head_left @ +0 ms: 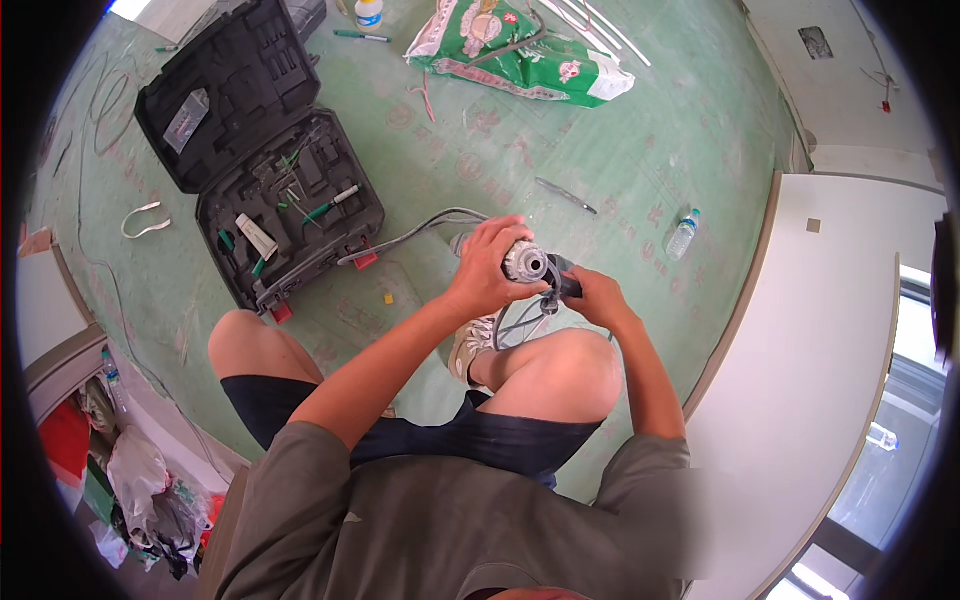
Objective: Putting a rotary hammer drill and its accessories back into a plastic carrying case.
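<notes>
Above my bent knees I hold a power drill, probably a rotary hammer, with its round grey chuck (pixel 526 262) turned up toward me and its centre hole showing. My left hand (pixel 488 262) is wrapped round the body beside the chuck. My right hand (pixel 598 297) closes on the black handle (pixel 570 286) at the other side. A grey power cord (pixel 425 226) runs left from the drill toward an open black tool case (pixel 375 205). Most of the drill's body is hidden behind the chuck and my hands.
Inside the case lie a white tube (pixel 257 237) and green-handled tools. Ahead are a green-and-white sack (pixel 520 55), a dark thin rod, perhaps a drill bit (pixel 566 196), and a water bottle (pixel 684 235). A white panel (pixel 790 330) stands at right; plastic bags (pixel 137 470) lie lower left.
</notes>
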A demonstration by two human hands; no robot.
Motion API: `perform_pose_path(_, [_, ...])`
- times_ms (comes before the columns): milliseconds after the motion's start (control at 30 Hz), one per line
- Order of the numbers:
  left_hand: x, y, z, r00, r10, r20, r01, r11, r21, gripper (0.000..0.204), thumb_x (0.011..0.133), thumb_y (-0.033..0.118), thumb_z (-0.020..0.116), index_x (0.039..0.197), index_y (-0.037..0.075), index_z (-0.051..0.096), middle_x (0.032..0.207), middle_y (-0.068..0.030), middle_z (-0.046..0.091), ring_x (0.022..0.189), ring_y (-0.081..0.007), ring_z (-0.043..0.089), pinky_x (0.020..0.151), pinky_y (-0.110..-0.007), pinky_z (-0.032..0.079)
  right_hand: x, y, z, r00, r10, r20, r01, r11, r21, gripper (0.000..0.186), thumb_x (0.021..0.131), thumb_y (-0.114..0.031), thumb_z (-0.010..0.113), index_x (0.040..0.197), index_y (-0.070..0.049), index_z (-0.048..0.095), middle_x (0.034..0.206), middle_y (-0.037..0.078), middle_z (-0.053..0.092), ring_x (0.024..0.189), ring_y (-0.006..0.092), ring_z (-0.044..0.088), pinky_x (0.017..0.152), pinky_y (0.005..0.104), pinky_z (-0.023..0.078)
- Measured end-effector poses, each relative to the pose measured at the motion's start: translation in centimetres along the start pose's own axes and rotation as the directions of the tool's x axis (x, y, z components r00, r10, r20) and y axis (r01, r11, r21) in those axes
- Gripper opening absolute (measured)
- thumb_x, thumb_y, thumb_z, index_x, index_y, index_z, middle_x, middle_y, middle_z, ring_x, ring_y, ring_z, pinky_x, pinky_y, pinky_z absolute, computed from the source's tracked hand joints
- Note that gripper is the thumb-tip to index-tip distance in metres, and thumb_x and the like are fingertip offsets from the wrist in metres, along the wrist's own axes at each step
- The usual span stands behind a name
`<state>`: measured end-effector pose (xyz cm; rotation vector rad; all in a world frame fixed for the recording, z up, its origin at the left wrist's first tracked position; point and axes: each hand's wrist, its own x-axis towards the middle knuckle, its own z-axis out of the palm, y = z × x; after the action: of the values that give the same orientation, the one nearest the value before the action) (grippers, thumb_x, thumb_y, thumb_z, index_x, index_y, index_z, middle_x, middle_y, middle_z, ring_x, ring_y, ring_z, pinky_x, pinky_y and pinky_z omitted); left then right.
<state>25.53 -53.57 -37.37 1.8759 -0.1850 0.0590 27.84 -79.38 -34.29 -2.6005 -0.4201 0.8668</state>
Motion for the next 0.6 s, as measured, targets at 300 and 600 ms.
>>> perform_pose_path(300, [-9.7, 0.1, 0.3, 0.645, -0.762, -0.047, 0.516, 0.481, -0.708, 0.054, 0.092, 0.014, 0.060, 0.139, 0.004, 0.036, 0.133, -0.0153, 0.049, 0.118, -0.0244, 0.052, 0.086, -0.034, 0.052, 3.6, -8.5, -1.9, 0.972, -0.098, 0.211, 0.153, 0.954, -0.259, 0.034, 0.080, -0.022, 0.072, 0.099, -0.001, 0.053, 0.092, 0.021, 0.066, 0.088, 0.0397, 0.063, 0.075, 0.0472, 0.049])
perform_pose_path(600, [-10.9, -0.2, -7.1, 0.758, -0.464, 0.460, 0.502, -0.038, -0.864, 0.033, 0.103, 0.025, 0.046, 0.133, 0.010, 0.047, 0.116, -0.0114, 0.065, 0.086, -0.0175, 0.068, 0.058, -0.026, 0.051, 6.7, -18.7, 0.1, 0.932, -0.131, 0.339, 0.225, 0.940, -0.257, 0.043, 0.084, -0.038, 0.068, 0.105, -0.002, 0.056, 0.093, 0.023, 0.067, 0.087, 0.0416, 0.065, 0.075, 0.0485, 0.050])
